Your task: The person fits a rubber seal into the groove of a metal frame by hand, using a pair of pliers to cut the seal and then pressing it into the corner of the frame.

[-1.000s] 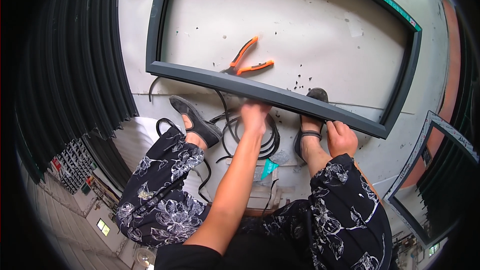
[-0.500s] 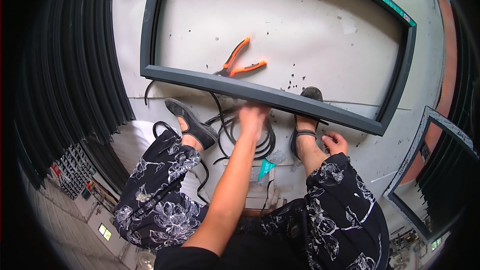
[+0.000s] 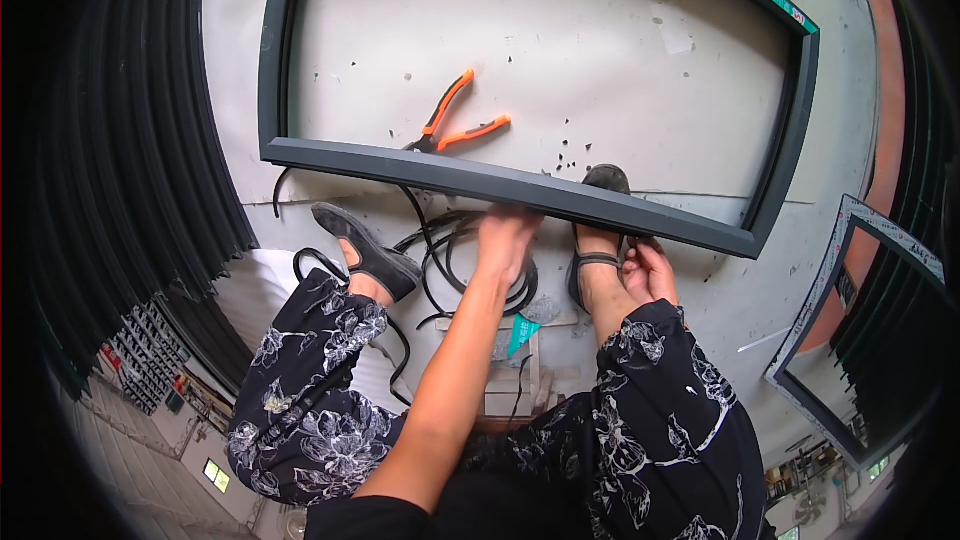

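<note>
A dark grey window frame [image 3: 420, 162] lies before me, its near bar crossing above my feet. My left hand [image 3: 508, 238] is at the middle of that bar; its fingers are blurred and partly hidden by the bar. Beside my right ankle, my right hand [image 3: 652, 272] has its fingers bent together at the underside of the bar's right part; what they pinch, if anything, is too small to make out. A black rubber strip [image 3: 430, 265] lies in loose coils on the floor below the bar, close to my left hand.
Orange-handled pliers [image 3: 455, 130] lie spread inside the frame, with small black scraps [image 3: 565, 143] to their right. Long dark profiles [image 3: 130, 140] stand stacked at left. A second frame [image 3: 800, 340] leans at right. My shoes [image 3: 370, 255] flank the coils.
My right hand has risen from beside my knee to the near bar, its fingers now at the underside. My left hand stays at the bar. The whole view has shifted slightly.
</note>
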`<action>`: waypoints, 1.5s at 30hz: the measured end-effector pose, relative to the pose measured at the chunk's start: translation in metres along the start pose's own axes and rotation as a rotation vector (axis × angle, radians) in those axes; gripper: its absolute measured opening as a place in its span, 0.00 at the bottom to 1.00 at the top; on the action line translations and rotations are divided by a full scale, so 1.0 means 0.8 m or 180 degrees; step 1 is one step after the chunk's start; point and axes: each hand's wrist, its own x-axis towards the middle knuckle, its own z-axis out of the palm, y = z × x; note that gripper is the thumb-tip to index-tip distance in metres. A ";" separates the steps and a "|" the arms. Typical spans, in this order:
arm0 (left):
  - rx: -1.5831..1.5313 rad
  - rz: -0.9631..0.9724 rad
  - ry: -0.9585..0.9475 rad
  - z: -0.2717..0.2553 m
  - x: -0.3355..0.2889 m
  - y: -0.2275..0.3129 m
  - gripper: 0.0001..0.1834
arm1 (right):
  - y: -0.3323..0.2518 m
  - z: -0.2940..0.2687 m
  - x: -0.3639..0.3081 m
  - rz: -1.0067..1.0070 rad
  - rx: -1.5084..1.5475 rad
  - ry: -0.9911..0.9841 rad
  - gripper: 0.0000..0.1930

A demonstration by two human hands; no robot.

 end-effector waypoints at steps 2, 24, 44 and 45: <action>0.0410 0.0331 0.0228 0.000 0.002 -0.002 0.15 | 0.004 -0.001 -0.003 0.0002 0.0150 0.0049 0.09; 0.0564 0.0223 0.0210 0.019 -0.001 -0.035 0.14 | -0.001 -0.008 -0.001 -0.0229 -0.0413 0.0249 0.06; 0.1057 0.0214 0.0092 0.032 0.008 -0.063 0.20 | -0.001 0.006 0.006 -0.0131 0.0068 -0.0146 0.09; 0.1048 0.0369 0.0130 0.035 0.003 -0.064 0.20 | 0.005 -0.001 0.008 -0.0038 0.0153 -0.0200 0.10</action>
